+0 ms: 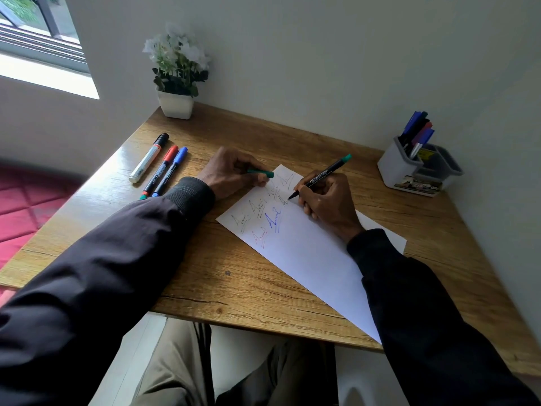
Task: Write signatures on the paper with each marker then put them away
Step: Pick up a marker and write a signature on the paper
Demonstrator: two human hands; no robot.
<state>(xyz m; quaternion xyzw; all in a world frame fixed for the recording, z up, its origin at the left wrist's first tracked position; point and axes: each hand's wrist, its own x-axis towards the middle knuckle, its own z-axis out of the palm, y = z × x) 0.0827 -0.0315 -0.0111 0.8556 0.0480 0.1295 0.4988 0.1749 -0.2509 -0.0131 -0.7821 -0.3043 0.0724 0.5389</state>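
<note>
While right hand (328,202) grips marker (321,176), nib down

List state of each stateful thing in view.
Black green-ended marker: uncapped, gripped by right hand, tip at paper.
Small green cap: off, pinched by left hand.
White paper sheet: flat, signatures at far end.
White black-capped marker: capped, lying on wooden table.
Red-capped black marker, blue-capped black marker: capped, lying side by side.
White plastic organiser: upright, holds markers.
</note>
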